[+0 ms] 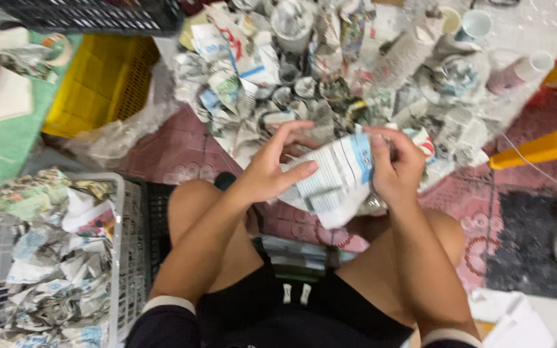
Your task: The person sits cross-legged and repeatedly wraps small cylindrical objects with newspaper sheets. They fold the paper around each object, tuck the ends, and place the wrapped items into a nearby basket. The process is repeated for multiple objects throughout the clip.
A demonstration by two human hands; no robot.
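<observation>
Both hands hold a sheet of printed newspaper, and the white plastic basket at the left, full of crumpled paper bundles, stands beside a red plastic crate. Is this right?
Not quite: the head view shows the plastic crate is yellow, not red. Otherwise correct: the left hand and right hand hold the printed newspaper sheet, and the white plastic basket holds crumpled paper bundles.

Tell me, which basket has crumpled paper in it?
The grey basket by the left knee holds crumpled newspaper; the yellow basket looks empty.

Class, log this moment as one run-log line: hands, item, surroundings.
left hand: holds newspaper sheet | right hand: holds same sheet | ahead: wrapped bundles | left: white basket of crumpled paper
</observation>
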